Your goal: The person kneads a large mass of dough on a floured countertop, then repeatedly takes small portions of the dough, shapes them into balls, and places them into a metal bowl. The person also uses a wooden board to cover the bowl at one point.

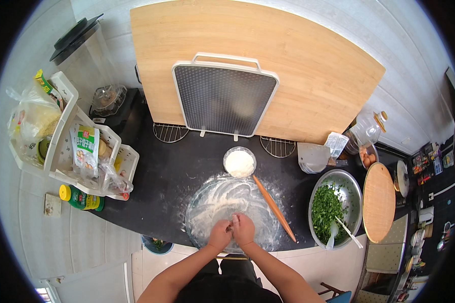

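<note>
My left hand and my right hand meet over the near part of a round glass board dusted with white flour. Both hands are closed, fingertips pressed together; whatever lies between them is hidden. A slim wooden rolling pin rests slantwise along the board's right side. Behind the board is a small clear bowl of white flour. To the right, a steel bowl holds chopped greens, with a pale spoon and chopsticks leaning in it.
A large wooden board and a dark cutting board stand against the wall. White baskets of packets are at left, a green bottle below them. At right are a cleaver and a round wooden board.
</note>
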The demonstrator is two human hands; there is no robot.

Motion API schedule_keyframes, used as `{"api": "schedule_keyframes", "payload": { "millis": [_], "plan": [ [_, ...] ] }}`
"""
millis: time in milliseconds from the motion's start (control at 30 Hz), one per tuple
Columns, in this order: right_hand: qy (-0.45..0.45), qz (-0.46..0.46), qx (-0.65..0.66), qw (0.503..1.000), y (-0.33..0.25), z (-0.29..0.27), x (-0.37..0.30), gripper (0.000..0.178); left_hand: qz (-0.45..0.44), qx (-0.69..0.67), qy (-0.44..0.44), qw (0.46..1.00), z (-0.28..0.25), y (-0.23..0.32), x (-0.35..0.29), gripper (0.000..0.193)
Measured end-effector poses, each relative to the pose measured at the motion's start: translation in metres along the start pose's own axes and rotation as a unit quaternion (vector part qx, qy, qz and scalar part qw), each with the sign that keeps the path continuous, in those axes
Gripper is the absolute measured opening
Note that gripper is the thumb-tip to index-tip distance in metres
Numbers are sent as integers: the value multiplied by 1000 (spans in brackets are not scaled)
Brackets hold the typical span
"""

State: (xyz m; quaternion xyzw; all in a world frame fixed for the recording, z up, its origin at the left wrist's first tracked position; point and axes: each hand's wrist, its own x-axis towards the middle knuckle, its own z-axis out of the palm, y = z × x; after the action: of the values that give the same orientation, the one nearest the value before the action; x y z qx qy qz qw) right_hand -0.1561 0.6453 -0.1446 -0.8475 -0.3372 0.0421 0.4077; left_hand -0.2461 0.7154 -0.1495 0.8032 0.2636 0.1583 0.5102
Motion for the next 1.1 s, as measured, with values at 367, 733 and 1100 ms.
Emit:
{"api": "schedule_keyframes", "payload": {
  "millis": [367, 733, 1100],
  "plan": [
    [57, 250, 157, 954, 36, 35, 42, 32, -83, -148, 63, 983, 9, 7, 16, 20],
    [-19, -112, -26, 993, 17, -10, 20, 24, -128, -10, 14, 992, 19, 7, 9, 17],
    [-22, 318, 329, 889, 40, -1, 37, 28, -58, -169, 31, 983, 26, -2, 19, 28]
  ]
}}
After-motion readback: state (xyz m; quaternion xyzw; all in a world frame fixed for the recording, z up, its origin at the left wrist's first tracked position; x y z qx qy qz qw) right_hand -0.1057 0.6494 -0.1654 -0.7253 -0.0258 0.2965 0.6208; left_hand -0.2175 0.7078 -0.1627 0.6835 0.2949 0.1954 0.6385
